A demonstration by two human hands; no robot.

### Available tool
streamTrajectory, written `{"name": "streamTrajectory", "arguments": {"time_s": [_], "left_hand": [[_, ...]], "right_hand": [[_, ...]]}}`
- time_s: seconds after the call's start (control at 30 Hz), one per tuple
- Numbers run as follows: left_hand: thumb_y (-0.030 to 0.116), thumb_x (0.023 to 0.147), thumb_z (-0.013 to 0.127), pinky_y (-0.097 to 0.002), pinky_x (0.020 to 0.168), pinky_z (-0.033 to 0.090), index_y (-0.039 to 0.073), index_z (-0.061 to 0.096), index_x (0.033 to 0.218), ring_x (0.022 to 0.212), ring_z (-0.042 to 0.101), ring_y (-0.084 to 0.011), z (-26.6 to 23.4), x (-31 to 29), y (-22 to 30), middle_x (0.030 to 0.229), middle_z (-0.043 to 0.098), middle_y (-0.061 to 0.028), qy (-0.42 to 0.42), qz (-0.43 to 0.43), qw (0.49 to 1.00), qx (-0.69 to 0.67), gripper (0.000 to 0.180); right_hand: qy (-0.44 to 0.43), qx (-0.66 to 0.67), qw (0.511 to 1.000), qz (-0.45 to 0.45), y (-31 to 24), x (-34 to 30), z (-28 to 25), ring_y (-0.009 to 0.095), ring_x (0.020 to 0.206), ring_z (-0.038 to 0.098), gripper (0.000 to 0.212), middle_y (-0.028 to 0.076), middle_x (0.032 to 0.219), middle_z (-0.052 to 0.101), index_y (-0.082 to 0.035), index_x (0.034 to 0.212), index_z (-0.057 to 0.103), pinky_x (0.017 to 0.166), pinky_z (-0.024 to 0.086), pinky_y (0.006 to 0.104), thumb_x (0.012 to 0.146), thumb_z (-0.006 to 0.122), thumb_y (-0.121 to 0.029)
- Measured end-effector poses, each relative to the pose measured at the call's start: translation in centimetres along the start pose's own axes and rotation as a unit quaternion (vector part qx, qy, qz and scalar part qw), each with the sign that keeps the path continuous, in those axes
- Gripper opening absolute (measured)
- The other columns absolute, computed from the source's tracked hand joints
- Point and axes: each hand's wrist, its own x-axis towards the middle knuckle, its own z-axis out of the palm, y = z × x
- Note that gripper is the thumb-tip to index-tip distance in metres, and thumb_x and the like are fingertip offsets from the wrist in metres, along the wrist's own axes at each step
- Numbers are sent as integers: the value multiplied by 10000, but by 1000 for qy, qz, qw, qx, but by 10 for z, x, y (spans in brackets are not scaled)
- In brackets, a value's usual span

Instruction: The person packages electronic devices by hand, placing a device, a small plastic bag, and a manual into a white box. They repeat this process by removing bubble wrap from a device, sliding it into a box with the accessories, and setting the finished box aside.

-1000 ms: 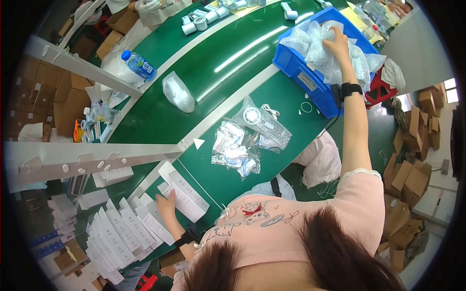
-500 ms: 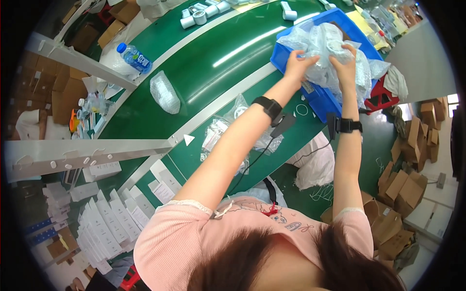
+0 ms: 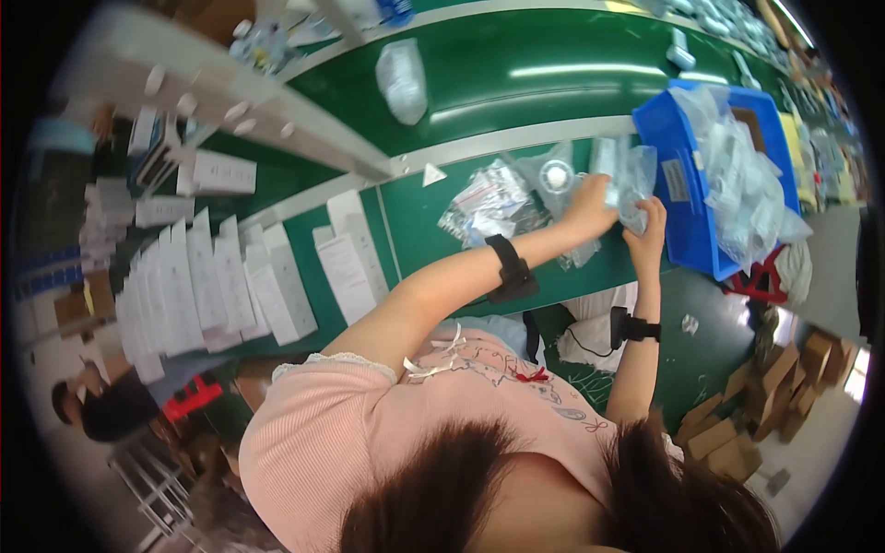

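A clear bubble-wrapped item (image 3: pixel 631 173) is between my hands over the green bench, just left of the blue bin (image 3: pixel 684 218). My left hand (image 3: pixel 590 210) is closed on its left side. My right hand (image 3: pixel 648 232) curls its fingers round the near right side. The wrap hides what is inside. Beside my left hand lies a round white part (image 3: pixel 555 175) in a clear plastic bag. Further left is a pile of shiny plastic packets (image 3: pixel 490 205). Several more bubble-wrapped items (image 3: pixel 737 175) fill the bin.
White folded boxes (image 3: pixel 198 286) stand in a row at the left, with a box (image 3: pixel 355 267) nearer me. One wrapped item (image 3: pixel 402 83) lies on the green conveyor beyond the metal rail. A metal post (image 3: pixel 249 101) rises at the left. Cardboard boxes (image 3: pixel 784 378) lie on the right floor.
My hands have come out of the blue bin and moved nearer and left, bringing a bubble-wrapped item over the bench. The whole view has shifted, showing more of the white boxes.
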Motion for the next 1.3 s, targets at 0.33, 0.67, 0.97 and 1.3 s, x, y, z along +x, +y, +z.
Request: {"name": "streamTrajectory", "arguments": {"time_s": [0.33, 0.67, 0.97, 1.3], "left_hand": [[61, 678, 660, -297, 741, 424, 20, 516, 1046, 842, 479, -249, -278, -166, -105, 990, 490, -116, 351, 51, 931, 85, 398], [131, 726, 663, -320, 921, 354, 29, 302, 1290, 1088, 438, -216, -277, -202, -243, 1155, 452, -121, 215, -216, 898, -319, 677], [124, 660, 720, -328, 929, 348, 82, 327, 1272, 1144, 398, -279, -309, -187, -137, 1239, 370, -160, 190, 4, 955, -227, 728], [128, 594, 769, -367, 885, 370, 46, 346, 1048, 1113, 416, -340, -274, -176, -122, 1223, 363, -227, 300, 48, 952, 35, 626]], "right_hand": [[-81, 75, 986, -128, -175, 63, 97, 286, 1078, 487, 386, 146, 1177, 492, -79, 1108, 542, 844, 427, 394, 730, 524, 0], [-250, 140, 955, -69, -241, 250, 370, 401, 940, 526, 780, 271, 1043, 505, -89, 1340, 180, 785, 455, 429, 735, 627, -293], [-75, 668, 738, 61, -243, 140, 221, 271, 987, 501, 749, 139, 1133, 426, -103, 1255, 204, 807, 477, 410, 675, 641, 80], [143, 688, 701, 123, -363, 3, 141, 253, 1041, 470, 720, 121, 1181, 410, -79, 1282, 255, 879, 413, 373, 706, 686, -39]]}}
